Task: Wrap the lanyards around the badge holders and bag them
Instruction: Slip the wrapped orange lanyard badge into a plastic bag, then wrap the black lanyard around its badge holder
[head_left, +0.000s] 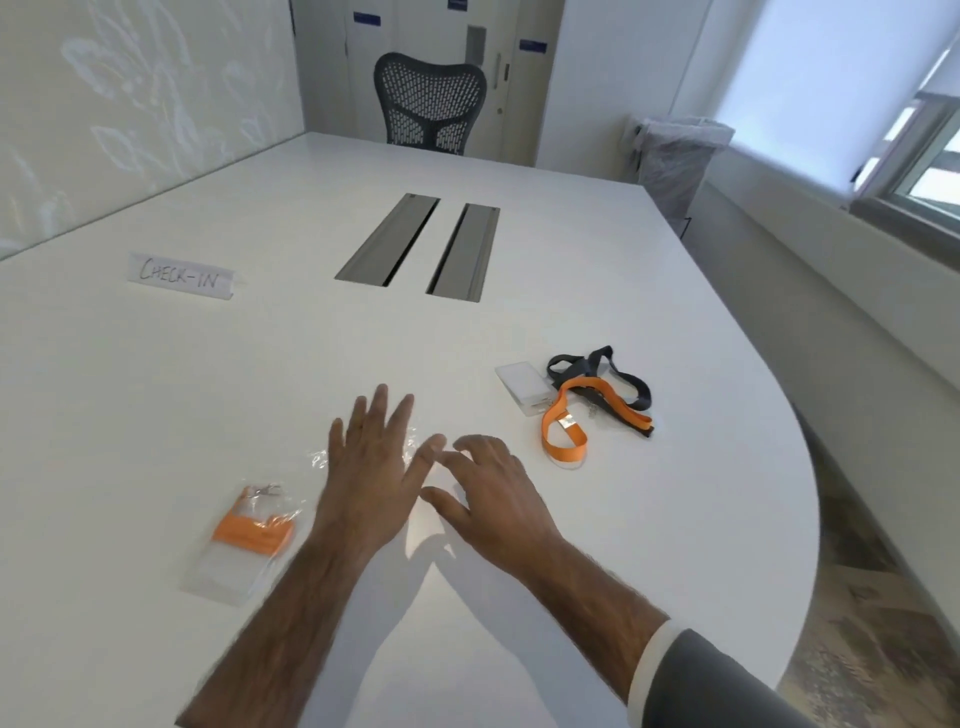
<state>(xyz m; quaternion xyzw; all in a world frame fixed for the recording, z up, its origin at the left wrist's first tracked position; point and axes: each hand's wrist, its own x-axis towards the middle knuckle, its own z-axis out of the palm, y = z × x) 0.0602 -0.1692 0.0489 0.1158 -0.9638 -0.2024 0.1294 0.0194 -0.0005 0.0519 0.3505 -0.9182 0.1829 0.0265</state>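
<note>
My left hand (371, 467) lies flat with fingers spread on clear plastic bags (318, 457) on the white table (260, 364). My right hand (493, 493) hovers beside it, fingers apart, holding nothing. To the left lies a sealed clear bag (244, 540) with an orange lanyard wrapped around a badge holder inside. To the right are a clear badge holder (522, 387), a loose orange lanyard (571, 415) and a dark grey lanyard (608, 371), tangled together.
A paper sign reading CHECK-IN (179, 277) lies at the far left. Two cable slots (421, 244) cut the table's middle. A mesh chair (428, 104) stands at the far end, a lined bin (675, 156) by the window wall. The table's curved edge runs at the right.
</note>
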